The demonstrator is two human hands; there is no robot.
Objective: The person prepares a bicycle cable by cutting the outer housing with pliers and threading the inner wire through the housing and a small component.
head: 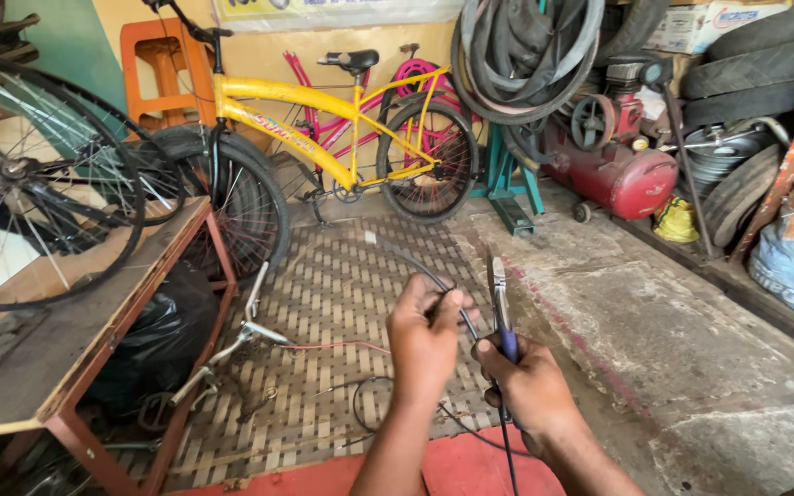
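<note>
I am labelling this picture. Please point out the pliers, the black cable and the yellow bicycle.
pliers (498, 298): head view, on the metal jaws.
black cable (420, 268): head view, on the part above the left hand.
yellow bicycle (287, 93): head view, on the top tube.

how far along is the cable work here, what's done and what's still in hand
Done: nothing looks finished; loose cable and a metal bike part lie on the woven mat. In hand: the left hand pinches a thin cable, while the right hand holds blue-handled pliers upright beside it. Left: the cable is attached to nothing visible, and the pliers aren't on it yet.
</note>
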